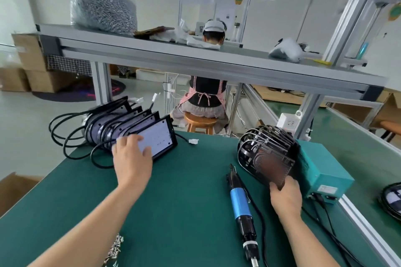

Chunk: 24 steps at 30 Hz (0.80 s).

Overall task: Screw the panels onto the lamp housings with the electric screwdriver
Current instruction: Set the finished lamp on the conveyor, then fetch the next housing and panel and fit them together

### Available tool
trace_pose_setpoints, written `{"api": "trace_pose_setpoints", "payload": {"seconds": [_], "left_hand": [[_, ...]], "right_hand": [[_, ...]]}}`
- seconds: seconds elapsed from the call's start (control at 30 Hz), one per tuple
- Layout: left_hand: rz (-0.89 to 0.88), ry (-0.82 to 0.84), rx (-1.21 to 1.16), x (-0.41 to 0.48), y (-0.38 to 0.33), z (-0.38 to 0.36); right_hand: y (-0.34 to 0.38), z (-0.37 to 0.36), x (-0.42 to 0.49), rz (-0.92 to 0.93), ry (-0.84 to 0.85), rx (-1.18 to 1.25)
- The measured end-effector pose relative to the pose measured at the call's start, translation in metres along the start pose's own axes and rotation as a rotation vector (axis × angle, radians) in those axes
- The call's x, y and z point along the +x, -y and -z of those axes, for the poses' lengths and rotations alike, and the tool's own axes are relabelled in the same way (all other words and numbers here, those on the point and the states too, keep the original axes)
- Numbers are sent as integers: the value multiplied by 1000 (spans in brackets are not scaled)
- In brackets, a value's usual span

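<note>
Reaching for both parts at once, I rest my left hand (132, 158) on the front housing (161, 136) of the row at the left, fingers (130, 140) spread over its white face. My right hand (285, 195) pinches the lower edge of the front panel (273, 167) in the stack leaning on the teal box (325, 169). To do this well, I judge each piece should lift off alone, without dragging its neighbour or the housings' black cables (65, 136). Both should meet mid-surface (184, 201), holes lined up, before I pick up the screwdriver (240, 204), which lies untouched between my hands. Loose screws (115, 247) sit by my left forearm. Above, a shelf (195, 58) carries a bag (104, 10) of screws. Beyond it another person (204, 97) sits on a stool, back turned.
</note>
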<state>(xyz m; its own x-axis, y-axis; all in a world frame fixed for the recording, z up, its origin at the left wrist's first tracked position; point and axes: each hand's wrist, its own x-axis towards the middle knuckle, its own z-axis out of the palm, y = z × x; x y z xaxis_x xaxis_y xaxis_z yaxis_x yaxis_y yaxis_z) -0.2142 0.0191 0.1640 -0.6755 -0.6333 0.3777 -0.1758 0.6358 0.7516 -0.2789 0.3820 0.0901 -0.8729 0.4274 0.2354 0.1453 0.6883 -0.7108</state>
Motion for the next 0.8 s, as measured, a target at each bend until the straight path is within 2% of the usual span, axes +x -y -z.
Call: {"api": "trace_pose_setpoints", "payload": {"seconds": [0.1,0.23,0.43,0.57,0.8], "left_hand": [[-122,-45,256,34,3,-4],[-237,62,585,55,10,-13],[-219,105,877,67,10,-19],[-117,174,973,66,2,-18],[-3,247,948,58,12,-18]], "right_hand": [[1,-1,0,3,-8,-16],[1,0,-1,1,-1,-10],[2,1,-3,14,-2,18],[2,2,-4,14,6,38],[2,1,-4,2,1,41]]}}
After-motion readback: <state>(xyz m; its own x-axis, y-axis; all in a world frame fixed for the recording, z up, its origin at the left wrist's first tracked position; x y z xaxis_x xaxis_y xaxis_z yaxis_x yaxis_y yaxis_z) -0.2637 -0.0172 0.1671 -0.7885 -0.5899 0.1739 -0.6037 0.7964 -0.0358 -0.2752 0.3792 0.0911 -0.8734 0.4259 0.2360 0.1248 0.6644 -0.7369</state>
